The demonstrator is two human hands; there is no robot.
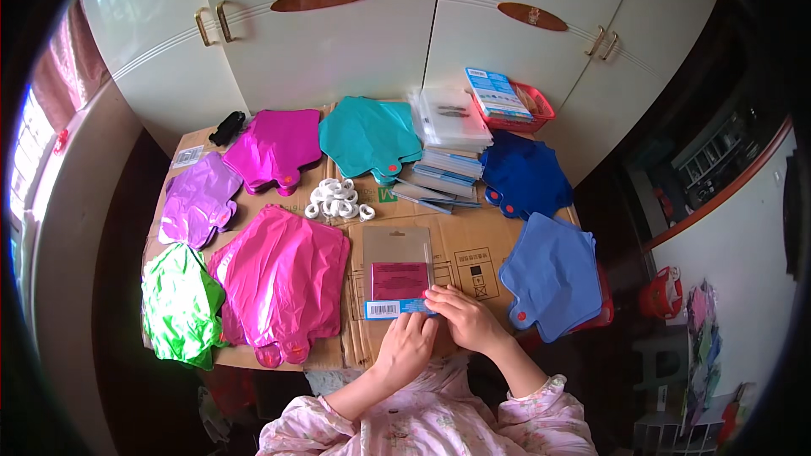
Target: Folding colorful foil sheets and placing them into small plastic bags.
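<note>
A clear plastic packaging bag (397, 247) with a hang hole lies flat in front of me. In it shows a folded magenta square (400, 281) above a blue-and-white barcode strip. My left hand (407, 344) is closed at the bag's near edge, fingers curled and pressed together. At the near right corner, my right hand (466, 317) grips the bag with its fingertips. The thumbs are mostly hidden. Left of the bag lies a stack of shiny hot-pink foil balloons (283, 274), uninflated. White ribbon rolls (338, 199) sit in a heap beyond.
Flat foil stacks ring the cardboard-covered table: green (179, 300), purple (198, 200), magenta (274, 148), teal (367, 137), dark blue (530, 173) and light blue (553, 277). Clear bags (448, 118) are piled at the back beside a red basket (541, 122). White cabinets (329, 42) stand behind.
</note>
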